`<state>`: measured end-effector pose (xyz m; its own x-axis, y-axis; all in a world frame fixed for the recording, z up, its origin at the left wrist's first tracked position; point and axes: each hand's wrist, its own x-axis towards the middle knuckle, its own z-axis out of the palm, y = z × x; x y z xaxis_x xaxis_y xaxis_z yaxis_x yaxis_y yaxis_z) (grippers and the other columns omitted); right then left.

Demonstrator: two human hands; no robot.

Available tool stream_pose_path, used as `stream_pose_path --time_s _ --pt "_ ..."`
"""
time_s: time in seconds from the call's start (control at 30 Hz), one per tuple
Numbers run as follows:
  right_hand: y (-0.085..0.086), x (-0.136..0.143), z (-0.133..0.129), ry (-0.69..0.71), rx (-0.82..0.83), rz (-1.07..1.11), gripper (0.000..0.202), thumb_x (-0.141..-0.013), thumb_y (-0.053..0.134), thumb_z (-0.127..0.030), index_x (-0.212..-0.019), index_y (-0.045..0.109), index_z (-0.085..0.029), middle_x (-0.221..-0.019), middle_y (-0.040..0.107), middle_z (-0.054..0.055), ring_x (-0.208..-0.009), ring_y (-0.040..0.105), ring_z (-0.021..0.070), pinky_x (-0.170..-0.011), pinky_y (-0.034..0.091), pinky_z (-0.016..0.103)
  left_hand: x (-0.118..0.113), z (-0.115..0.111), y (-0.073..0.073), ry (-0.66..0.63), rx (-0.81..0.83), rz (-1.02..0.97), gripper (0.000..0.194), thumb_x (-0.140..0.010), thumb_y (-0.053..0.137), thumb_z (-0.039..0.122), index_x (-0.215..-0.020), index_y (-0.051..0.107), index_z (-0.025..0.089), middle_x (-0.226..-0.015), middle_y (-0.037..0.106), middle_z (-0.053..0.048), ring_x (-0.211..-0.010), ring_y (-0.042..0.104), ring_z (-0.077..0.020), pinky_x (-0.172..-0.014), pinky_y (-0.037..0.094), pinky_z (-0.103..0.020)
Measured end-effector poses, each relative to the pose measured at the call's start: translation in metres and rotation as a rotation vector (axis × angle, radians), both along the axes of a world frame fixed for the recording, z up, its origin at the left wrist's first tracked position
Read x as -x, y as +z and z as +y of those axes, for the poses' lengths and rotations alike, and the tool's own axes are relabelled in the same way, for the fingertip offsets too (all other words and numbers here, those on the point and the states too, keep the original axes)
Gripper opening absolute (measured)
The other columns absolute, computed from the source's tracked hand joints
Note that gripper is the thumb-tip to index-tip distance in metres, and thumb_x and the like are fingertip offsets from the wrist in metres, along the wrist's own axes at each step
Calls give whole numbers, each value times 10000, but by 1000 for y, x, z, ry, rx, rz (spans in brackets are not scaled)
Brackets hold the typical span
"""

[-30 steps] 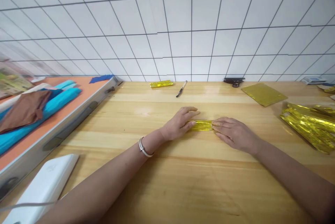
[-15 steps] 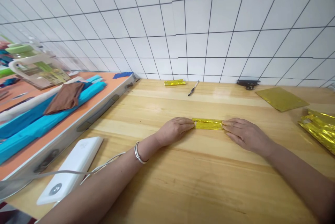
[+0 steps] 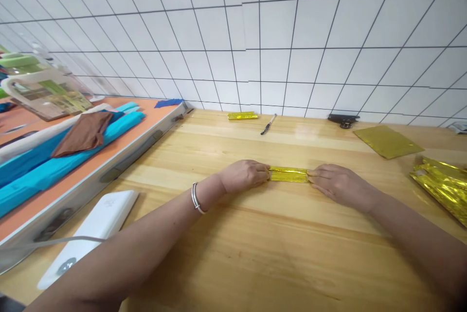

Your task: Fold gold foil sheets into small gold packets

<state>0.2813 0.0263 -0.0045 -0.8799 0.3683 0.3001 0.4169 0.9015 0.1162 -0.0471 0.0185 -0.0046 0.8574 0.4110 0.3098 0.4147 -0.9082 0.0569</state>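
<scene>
A narrow folded strip of shiny gold foil (image 3: 288, 174) lies flat on the wooden table (image 3: 277, 253), between my two hands. My left hand (image 3: 245, 175), with a silver bangle on its wrist, has its fingers pressed together on the strip's left end. At the right end, the closed fingers of my right hand (image 3: 337, 184) pinch the foil. Near the wall rests another small gold foil piece (image 3: 242, 115), with a pen (image 3: 268, 124) to its right.
A gold sheet (image 3: 388, 141), crumpled gold foil (image 3: 441, 185) and a black clip-like object (image 3: 343, 120) are at the right. Leftward are a white power strip (image 3: 91, 239), blue rolls (image 3: 73, 156), brown cloth (image 3: 83, 133) and a jug (image 3: 47, 93). A tiled wall (image 3: 280, 25) stands behind.
My left fingers have curled more around the strip's left end. The strip's raised upper edge now looks flatter. The view has shifted slightly.
</scene>
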Motion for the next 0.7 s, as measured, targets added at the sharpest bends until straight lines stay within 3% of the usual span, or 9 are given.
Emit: stream_pose_path --time_s 0.1,0.3,0.53,0.7 --pt "-3 -1 0 8 -18 -4 249 -894 465 -175 -1069 640 -207 -1075 678 55 -1007 594 205 -888 514 384 1 -2 -11 19 -12 -8 223 -933 405 223 -1010 607 168 -1085 654 -87 -1136 560 -184 -932 484 -300" --pt "-5 -1 -2 -50 75 129 238 -871 508 -209 -1069 636 -242 -1094 669 42 -988 611 192 -871 526 368 -3 -8 -25 188 94 -231 193 -903 443 210 -968 623 188 -1000 685 -62 -1055 611 -166 -870 511 -274" --pt "-6 2 -5 -101 112 150 212 -858 535 -226 -1042 637 -248 -1082 668 38 -959 608 195 -836 525 364 -9 -10 -22 341 211 -314 162 -872 471 199 -909 628 191 -1009 685 -51 -865 661 -143 -785 523 -243" --pt "-15 3 -5 -145 81 195 184 -862 524 -202 -1003 640 -228 -1041 678 49 -957 604 201 -853 512 376 -5 -13 -20 336 288 -318 191 -897 467 247 -1013 612 205 -1092 660 -44 -922 647 -145 -842 504 -253"
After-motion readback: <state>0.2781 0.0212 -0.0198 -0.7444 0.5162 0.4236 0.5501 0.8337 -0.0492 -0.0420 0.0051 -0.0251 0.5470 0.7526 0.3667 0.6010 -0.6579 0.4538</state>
